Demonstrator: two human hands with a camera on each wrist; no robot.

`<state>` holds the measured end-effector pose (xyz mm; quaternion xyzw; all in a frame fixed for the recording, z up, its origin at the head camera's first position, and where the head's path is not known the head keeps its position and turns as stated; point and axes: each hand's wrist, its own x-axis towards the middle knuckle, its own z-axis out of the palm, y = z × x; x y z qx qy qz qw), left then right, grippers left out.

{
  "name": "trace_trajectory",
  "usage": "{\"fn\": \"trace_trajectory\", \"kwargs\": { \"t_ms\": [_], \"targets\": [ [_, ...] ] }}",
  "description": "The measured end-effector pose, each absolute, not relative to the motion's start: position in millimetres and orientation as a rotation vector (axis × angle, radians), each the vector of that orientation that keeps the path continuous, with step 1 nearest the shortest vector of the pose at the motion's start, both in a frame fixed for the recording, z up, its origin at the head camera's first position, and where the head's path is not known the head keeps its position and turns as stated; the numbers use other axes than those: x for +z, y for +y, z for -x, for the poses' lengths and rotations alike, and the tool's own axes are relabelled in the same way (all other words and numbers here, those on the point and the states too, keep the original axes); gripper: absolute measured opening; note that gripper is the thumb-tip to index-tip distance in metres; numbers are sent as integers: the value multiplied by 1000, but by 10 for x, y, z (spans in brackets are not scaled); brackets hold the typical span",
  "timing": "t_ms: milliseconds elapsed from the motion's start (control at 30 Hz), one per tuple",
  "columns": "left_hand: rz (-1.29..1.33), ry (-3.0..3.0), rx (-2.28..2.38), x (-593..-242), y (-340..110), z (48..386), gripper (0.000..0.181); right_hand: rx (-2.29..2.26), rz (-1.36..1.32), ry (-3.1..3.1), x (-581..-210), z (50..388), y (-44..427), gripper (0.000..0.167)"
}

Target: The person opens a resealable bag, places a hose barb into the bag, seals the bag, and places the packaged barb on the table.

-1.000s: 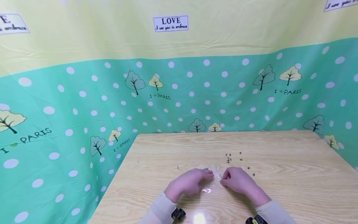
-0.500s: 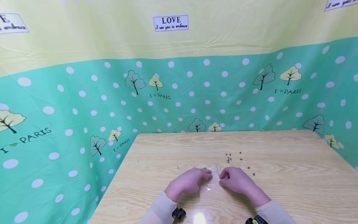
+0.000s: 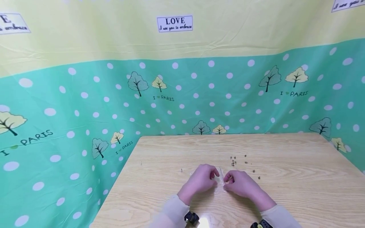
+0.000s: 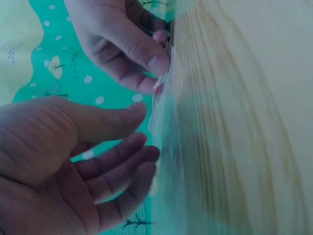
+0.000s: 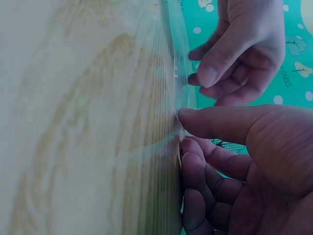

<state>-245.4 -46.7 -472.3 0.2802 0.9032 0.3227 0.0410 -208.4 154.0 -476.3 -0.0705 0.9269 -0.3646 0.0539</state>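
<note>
A clear plastic bag (image 3: 221,183) lies on the wooden table between the two hands, partly hidden by them. A thin red line along its edge (image 4: 154,105) shows in the left wrist view, like a zip-seal strip. My right hand (image 3: 242,183) pinches this edge between thumb and forefinger; the other fingers curl below, as the right wrist view shows. My left hand (image 3: 201,179) is beside the bag with thumb and fingers loosely bent and apart, gripping nothing. Whether its fingertips touch the plastic I cannot tell.
Several small dark pieces (image 3: 233,162) lie scattered beyond the right hand, too small to identify. A tiny greyish piece (image 3: 181,170) is left of the left hand. A green and yellow printed curtain (image 3: 182,95) hangs behind the table (image 3: 159,152).
My left hand has come off its flat position over the bag, moving slightly right and away from me, its fingers now more bent. The right hand keeps its place at the bag's edge.
</note>
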Motion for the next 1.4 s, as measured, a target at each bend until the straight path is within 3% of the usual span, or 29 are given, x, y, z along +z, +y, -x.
{"fn": "trace_trajectory", "kwargs": {
  "t_ms": [167,300,667,1033,1400],
  "targets": [
    [-738,2740,1047,-4781,-386,2439,27,-1173,229,2767,-4769,2069,1545,28],
    [-684,2721,1097,-4819,-392,2463,28,-1190,253,2773,-4749,2078,1547,19],
    [-623,2612,1248,-4820,-445,2491,10,-1235,224,2806,-4762,2087,1524,16],
    [-622,2630,1224,-4835,-433,2506,6,-1274,257,2788,-4785,2103,1517,16],
    [-572,2604,1281,-4826,-419,2497,5,-1349,298,2759,-4827,2083,1493,30]
  ]
}}
